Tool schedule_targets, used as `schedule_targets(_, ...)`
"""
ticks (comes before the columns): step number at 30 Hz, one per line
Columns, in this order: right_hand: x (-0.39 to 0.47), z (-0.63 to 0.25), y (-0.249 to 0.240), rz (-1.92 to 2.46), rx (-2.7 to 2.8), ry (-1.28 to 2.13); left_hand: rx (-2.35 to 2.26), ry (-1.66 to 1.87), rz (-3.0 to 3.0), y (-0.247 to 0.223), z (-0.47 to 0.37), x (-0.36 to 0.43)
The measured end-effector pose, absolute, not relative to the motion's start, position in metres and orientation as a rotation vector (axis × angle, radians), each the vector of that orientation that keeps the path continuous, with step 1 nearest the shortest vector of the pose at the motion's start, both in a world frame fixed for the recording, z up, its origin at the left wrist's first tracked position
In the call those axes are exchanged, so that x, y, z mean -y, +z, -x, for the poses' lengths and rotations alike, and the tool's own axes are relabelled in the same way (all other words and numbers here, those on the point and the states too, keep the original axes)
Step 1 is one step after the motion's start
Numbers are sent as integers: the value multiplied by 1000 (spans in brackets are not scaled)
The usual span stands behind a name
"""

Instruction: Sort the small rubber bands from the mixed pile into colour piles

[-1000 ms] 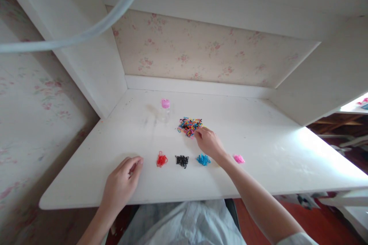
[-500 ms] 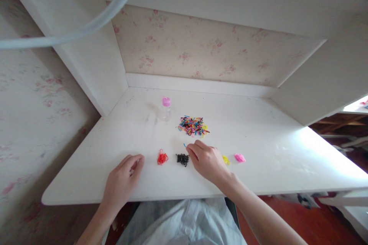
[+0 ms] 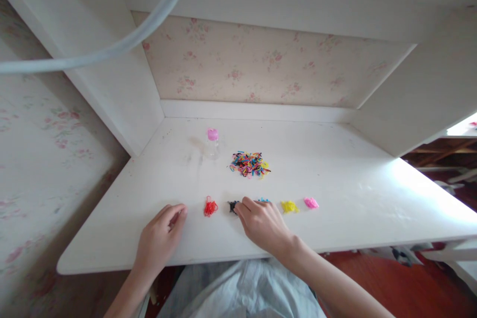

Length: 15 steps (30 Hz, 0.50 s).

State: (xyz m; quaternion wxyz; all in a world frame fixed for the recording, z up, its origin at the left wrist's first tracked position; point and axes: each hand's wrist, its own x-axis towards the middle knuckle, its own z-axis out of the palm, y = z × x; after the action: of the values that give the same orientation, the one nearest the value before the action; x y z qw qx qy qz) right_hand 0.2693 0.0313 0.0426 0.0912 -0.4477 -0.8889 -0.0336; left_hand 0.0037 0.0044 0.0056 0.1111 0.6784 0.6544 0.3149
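My right hand [image 3: 263, 221] is closed, its fingertips low over the pile of black rubber bands [image 3: 233, 206] and partly covering it. Whatever its fingers pinch is hidden. Just behind that hand, a few blue rubber bands [image 3: 264, 200] show past the knuckles. My left hand [image 3: 160, 231] rests on the table with fingers curled and thumb against them, nothing visible in it. To its right lies a small pile of red rubber bands [image 3: 210, 206]. Beyond both hands is a larger heap of mixed-colour rubber bands [image 3: 249, 164].
Right of my right hand are piles of yellow rubber bands [image 3: 289, 206] and pink rubber bands [image 3: 311, 202]. A clear bottle with a pink cap [image 3: 212, 134] stands farther back on the white table [image 3: 335, 169]. A pale cable [image 3: 122, 47] crosses the upper left.
My right hand has moved down and slightly toward me. The blue rubber band in its fingertips is out of sight now, and the yellow pile is uncovered. My left hand stays put.
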Motion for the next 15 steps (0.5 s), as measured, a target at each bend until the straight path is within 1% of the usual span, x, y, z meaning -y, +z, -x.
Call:
schedule_targets(6,-22,-281,45,1344,2495,-45,-1881,917,-1956,18,-7,-14)
schedule_targets(10,-10,-298,40,1398,2293,69,-1823,909,-2094,34,-25,-16)
schedule_targets(15,9,-324,24,1434,2092,277,-1663,601,-2389,47,-68,-10)
